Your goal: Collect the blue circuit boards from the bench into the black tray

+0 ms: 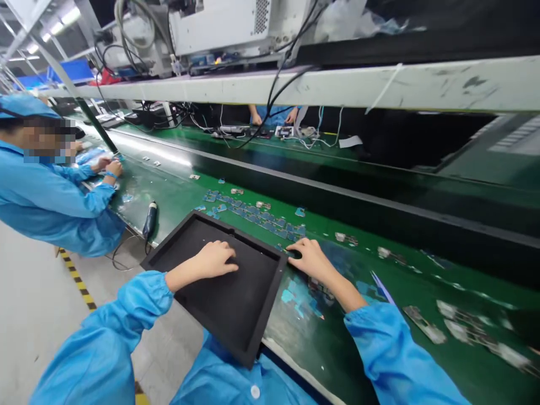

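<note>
A black rectangular tray [228,287] lies tilted across the bench's front edge and partly overhangs it. Above its bare inside hovers my left hand [214,260], palm down, fingers loosely bent and the thumb apart. My right hand [311,260] is at the tray's right corner, its thumb and forefinger curved with a dark gap between them. Nothing held shows in either hand; whether the right fingertips touch the tray is unclear. Just beyond the tray, small blue circuit boards [265,218] lie in rows on the green mat. Loose light-blue pieces [301,298] lie below my right wrist.
Silvery metal parts [422,325] are scattered along the green bench [371,360]. A dark hand tool [150,220] with a cord lies left of the tray. Overhead runs a white shelf [379,84] with hanging cables. A co-worker [54,185] sits left; another person's hands [291,116] show opposite.
</note>
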A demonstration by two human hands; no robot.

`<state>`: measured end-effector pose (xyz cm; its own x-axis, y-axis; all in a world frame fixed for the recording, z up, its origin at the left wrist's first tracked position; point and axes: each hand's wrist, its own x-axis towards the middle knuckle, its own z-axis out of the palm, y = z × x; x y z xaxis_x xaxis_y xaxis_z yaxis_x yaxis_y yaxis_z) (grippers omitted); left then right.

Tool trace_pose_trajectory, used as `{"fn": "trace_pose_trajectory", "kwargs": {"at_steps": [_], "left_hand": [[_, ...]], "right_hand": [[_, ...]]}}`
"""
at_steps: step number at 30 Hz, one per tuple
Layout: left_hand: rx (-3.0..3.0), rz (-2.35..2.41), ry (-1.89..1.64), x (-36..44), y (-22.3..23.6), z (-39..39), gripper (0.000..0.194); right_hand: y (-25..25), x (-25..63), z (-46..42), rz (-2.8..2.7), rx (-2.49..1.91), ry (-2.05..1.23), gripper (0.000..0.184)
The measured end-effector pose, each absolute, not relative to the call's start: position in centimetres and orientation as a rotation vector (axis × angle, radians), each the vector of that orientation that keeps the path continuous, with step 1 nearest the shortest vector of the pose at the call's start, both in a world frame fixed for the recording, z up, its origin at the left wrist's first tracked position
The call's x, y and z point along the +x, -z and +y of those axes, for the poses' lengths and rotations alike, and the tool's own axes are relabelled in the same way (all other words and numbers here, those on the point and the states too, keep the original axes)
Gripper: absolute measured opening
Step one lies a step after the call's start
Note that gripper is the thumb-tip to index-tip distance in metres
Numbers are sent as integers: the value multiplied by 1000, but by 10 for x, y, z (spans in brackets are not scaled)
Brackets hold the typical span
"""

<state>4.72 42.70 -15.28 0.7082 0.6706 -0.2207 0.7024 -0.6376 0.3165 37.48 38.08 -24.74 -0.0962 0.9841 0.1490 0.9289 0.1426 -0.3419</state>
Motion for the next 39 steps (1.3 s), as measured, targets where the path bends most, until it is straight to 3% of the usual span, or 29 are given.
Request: {"fn": "trace_pose_trajectory", "kwargs": {"at_steps": [3, 5, 11, 16, 21, 27, 30, 33, 39], "left_hand": [[2016, 1047, -223, 79, 146, 435, 17], [1680, 1002, -221, 98, 147, 433, 14], [1104, 971, -99, 127, 160, 408, 52], [1310, 935, -244, 130, 164, 392, 45], [1111, 950, -269, 136, 163, 380, 54], [1233, 867, -444, 138, 189, 382, 49], [1380, 951, -350, 125, 203, 405, 51], [1613, 1028, -176, 116, 209, 432, 41], [2138, 1096, -29, 124, 203, 446, 35]], "right_hand": [[244, 373, 379, -2056, -1889, -252, 16], [241, 371, 376, -2041, -1915, -286, 12], [235, 362, 368, -1978, -1955, -404, 19], [224, 370, 366, -1773, -2038, -433, 34], [197, 345, 334, -1489, -2037, -452, 34], [184, 287, 289, -1532, -1711, -475, 30], [188, 324, 308, -1614, -1826, -534, 27], [197, 381, 352, -1733, -1987, -389, 20], [230, 404, 396, -1782, -2079, -247, 30]]}}
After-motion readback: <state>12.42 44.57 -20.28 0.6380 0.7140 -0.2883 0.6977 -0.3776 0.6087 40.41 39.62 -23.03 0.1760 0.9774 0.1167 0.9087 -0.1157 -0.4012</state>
